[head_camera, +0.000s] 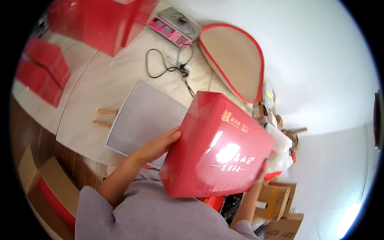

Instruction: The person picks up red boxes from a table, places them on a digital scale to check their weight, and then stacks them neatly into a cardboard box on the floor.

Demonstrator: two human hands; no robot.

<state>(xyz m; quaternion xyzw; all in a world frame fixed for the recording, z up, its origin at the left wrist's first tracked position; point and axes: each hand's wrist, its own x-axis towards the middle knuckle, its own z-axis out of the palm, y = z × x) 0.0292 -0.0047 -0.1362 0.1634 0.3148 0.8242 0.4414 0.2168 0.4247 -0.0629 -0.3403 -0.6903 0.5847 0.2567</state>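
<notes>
A red gift box, glossy and seemingly wrapped in clear film, is held tilted in front of my chest. Gold and pale writing marks its broad face, and light glares off it. My left hand presses against the box's left side, thumb near the edge. At the opposite edge, my right hand grips the box; most of its fingers are hidden or blurred. Behind the box, a flat grey panel with a pale rim lies on the marbled table. Two wooden handles stick out beside its left edge.
Larger red boxes and another red box stand on the table's left. A pink-fronted scale, a power strip with cables and a red-rimmed tray lie further back. Cardboard cartons are stacked at right; an open carton is lower left.
</notes>
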